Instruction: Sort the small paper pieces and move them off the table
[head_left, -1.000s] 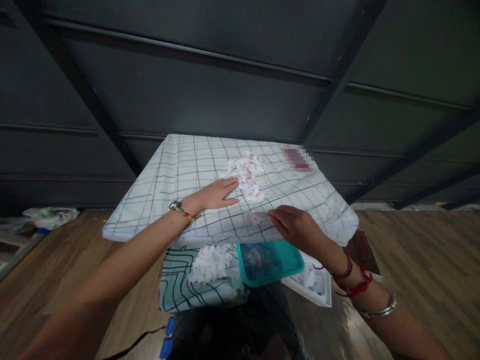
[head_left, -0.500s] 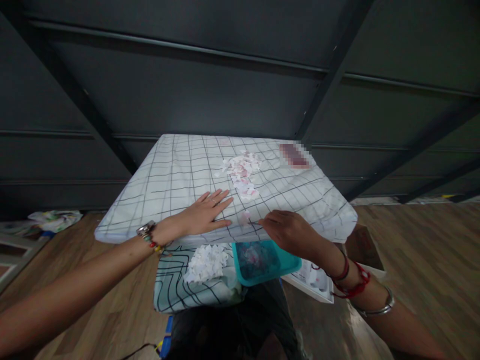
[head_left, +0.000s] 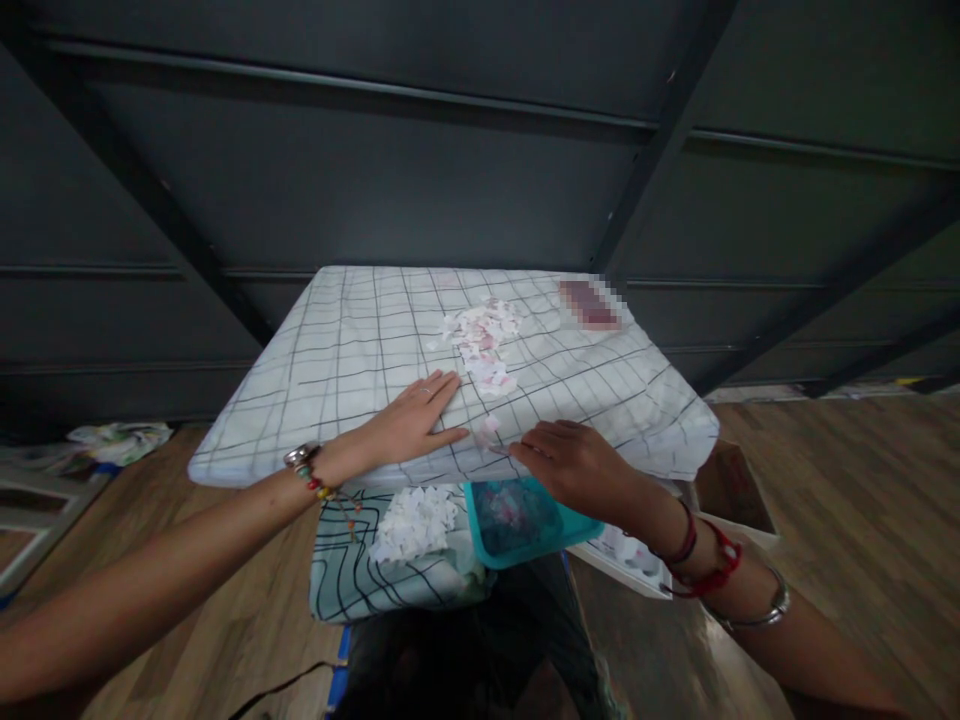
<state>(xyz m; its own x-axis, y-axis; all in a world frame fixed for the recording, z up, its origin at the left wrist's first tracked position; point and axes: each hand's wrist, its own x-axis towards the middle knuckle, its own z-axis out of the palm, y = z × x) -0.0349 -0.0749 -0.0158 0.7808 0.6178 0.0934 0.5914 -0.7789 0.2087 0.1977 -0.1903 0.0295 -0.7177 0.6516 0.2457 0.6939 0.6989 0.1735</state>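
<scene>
My left hand (head_left: 405,422) lies flat on the checked white cloth (head_left: 360,340), fingers stretched out and thumb apart, holding nothing. Near its fingertips is a pile of small white and pinkish paper-like pieces (head_left: 484,335). My right hand (head_left: 566,460) is closed in a pinch at the cloth's front edge; what its fingertips hold is too small to make out. Just left of those fingertips lies a small pale pink, partly clear piece (head_left: 489,432). Below my right hand sits a teal tray (head_left: 499,556) with clear and pinkish bits inside, partly hidden by the hand.
A heap of white pieces (head_left: 416,522) rests on a patterned green cloth (head_left: 349,580) below the table edge. A white box (head_left: 634,572) stands right of the tray, with an open cardboard box (head_left: 739,490) beyond. A blurred dark red object (head_left: 590,304) lies at the back right.
My left hand's fingers have drawn closer together. My right fingertips have shifted slightly left, towards the small pink piece. The view has tilted a little.
</scene>
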